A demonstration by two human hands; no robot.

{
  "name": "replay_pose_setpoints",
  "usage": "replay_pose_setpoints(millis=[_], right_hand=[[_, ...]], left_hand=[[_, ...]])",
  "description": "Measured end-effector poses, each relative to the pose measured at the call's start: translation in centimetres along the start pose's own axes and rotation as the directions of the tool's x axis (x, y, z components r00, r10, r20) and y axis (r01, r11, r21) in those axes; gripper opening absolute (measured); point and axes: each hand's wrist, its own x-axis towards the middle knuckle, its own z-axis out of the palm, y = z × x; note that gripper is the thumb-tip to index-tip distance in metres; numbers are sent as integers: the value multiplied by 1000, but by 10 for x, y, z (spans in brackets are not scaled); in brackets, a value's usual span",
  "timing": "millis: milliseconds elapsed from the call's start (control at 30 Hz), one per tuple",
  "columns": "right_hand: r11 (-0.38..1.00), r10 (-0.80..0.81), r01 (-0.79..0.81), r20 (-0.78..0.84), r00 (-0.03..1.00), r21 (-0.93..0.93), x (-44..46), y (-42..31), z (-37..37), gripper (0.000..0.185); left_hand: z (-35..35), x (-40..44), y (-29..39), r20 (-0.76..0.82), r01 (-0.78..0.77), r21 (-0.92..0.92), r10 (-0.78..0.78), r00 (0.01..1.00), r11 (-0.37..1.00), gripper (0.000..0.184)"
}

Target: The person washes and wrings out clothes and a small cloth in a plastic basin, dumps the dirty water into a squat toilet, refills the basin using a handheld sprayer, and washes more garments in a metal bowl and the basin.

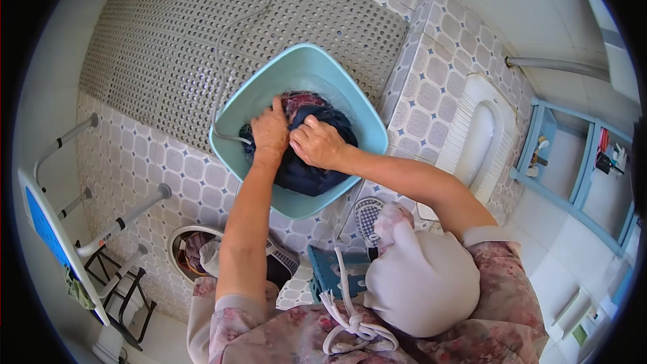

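A light teal plastic basin (306, 54) stands on the floor with water and wet laundry inside. Bunched in it lies a dark navy garment (306, 175), with a dark red patterned piece of cloth (300, 102) at its far side. My left hand (271, 131) is closed on the dark cloth near the basin's left side, its fingers partly hidden. Close beside it, my right hand (317, 143) grips a raised fold of the same navy garment in a fist. A thin grey hose (222, 81) runs over the left rim, and its end is down by the laundry.
A perforated grey mat (168, 47) covers the floor beyond the basin. To the right is a squat toilet (478, 135), then a blue shelf (573, 162). A bowl of clothes (195, 249) sits near my left foot. On the left stands a shower chair (60, 249).
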Motion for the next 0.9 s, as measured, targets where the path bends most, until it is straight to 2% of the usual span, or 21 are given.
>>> replay_pose_setpoints(millis=[33, 133, 200, 233, 267, 333, 367, 400, 467, 533, 567, 667, 700, 733, 767, 800, 833, 900], right_hand=[[1000, 24, -24, 10, 1000, 3, 7, 7, 5, 15], [979, 189, -191, 41, 981, 69, 21, 29, 9, 14], [947, 301, -298, -4, 954, 124, 33, 43, 10, 14], [912, 385, -386, 38, 922, 137, 38, 52, 14, 14], [902, 395, -397, 46, 918, 168, 42, 60, 16, 12], [878, 419, -421, 62, 906, 229, 46, 74, 16, 13], [894, 386, -392, 74, 920, 218, 46, 80, 16, 22], [812, 421, -428, 109, 900, 396, 44, 76, 10, 24], [552, 449, -461, 219, 866, 694, 38, 65, -17, 29], [61, 529, -499, 396, 750, 864, 27, 62, -53, 31], [-18, 542, -458, 393, 743, 889, 21, 59, -68, 29], [308, 674, -544, 225, 703, 780, 19, 28, -91, 29], [457, 725, -680, 203, 658, 573, 21, 10, -104, 35], [732, 606, -564, 13, 796, 382, 18, 7, -103, 38], [911, 407, -392, -130, 904, 131, 15, 4, -99, 42], [971, 152, -186, -211, 966, -151, 14, 3, -93, 45], [963, 209, -226, -122, 970, -149, 10, 2, -81, 54], [962, 272, -269, 99, 957, -49, 2, 1, -68, 51]], left_hand=[[-1, 4, -2, -28, -33, -2, 33, 999, 999, 50], [-4, 11, -6, 30, -34, -126, 38, 999, 991, 42], [-4, 12, -7, 64, 41, -148, -31, 997, 988, 37], [-6, 17, -7, 74, 70, -150, -59, 996, 986, 34], [-9, 21, -5, 83, 93, -150, -82, 993, 984, 32], [-14, 13, -1, -29, 36, -269, -45, 999, 962, 34], [-15, 6, -2, -83, 4, -325, -33, 996, 946, 34], [-23, -3, 1, -148, -30, -350, -24, 989, 936, 33], [-44, -31, 18, -268, -83, -405, -31, 963, 911, 31], [-56, -58, 29, -475, -244, -298, 79, 877, 923, 23], [-64, -70, 34, -548, -316, -251, 134, 825, 915, 22], [-70, -97, 47, -680, -475, -156, 254, 688, 866, 25], [-69, -104, 50, -705, -519, -133, 288, 648, 844, 27], [-68, -112, 50, -675, -596, -131, 369, 639, 793, 29], [-67, -119, 48, -642, -666, -130, 450, 621, 734, 31], [-68, -123, 45, -610, -732, -127, 529, 590, 670, 33], [-64, -127, 40, -529, -808, -116, 653, 542, 578, 36], [-61, -129, 24, -448, -761, -235, 628, 637, 604, 41]])
